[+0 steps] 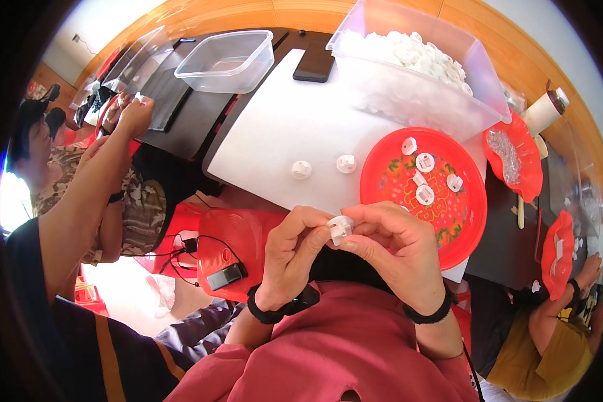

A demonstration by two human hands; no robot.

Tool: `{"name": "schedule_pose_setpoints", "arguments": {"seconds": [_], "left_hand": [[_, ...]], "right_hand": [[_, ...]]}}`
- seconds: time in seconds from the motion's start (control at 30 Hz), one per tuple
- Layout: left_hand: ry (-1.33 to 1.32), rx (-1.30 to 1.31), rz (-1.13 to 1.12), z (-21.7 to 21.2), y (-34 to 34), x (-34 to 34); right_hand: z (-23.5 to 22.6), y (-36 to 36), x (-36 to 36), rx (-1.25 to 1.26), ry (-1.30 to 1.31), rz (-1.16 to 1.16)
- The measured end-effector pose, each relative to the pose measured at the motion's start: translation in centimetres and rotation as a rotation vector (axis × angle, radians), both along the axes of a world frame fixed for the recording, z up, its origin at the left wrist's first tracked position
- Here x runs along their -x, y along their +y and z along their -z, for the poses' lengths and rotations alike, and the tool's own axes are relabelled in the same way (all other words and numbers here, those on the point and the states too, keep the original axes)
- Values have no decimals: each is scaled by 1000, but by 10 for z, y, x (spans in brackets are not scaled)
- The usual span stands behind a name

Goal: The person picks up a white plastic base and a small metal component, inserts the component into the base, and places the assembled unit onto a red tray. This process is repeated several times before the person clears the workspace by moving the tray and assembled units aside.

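Observation:
Both hands meet close to my chest around one small white plastic part point(340, 228). My left hand point(293, 249) pinches it from the left with fingertips. My right hand point(390, 244) grips it from the right and curls over it. Just beyond the hands lies a round red plate point(390, 179) with several similar white parts point(425, 162) on it. Two more white parts point(301, 169) rest on the white board point(275, 134) to the plate's left.
A large clear bin point(442, 100) full of white parts stands behind the plate. An empty clear tub point(225, 61) and a dark phone point(313, 63) sit further back. Other people work at left and lower right, with smaller red plates point(557, 254) on the right.

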State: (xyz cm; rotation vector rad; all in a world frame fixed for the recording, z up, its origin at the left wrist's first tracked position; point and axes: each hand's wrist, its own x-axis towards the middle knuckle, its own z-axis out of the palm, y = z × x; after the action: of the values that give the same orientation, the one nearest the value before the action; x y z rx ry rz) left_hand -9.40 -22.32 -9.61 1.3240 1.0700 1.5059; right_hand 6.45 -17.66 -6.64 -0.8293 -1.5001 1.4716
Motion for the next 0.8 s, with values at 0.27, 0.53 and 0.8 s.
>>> {"name": "schedule_pose_setpoints", "arguments": {"seconds": [0.27, 0.53, 0.8], "left_hand": [[-203, 246, -132, 9, -4, 24], [-462, 298, -338, 50, 22, 72], [-596, 319, -410, 61, 27, 82]], "right_hand": [[11, -1, 27, -8, -27, 0], [56, 30, 87, -242, -452, 128], [51, 35, 112, -290, -671, 195]]}}
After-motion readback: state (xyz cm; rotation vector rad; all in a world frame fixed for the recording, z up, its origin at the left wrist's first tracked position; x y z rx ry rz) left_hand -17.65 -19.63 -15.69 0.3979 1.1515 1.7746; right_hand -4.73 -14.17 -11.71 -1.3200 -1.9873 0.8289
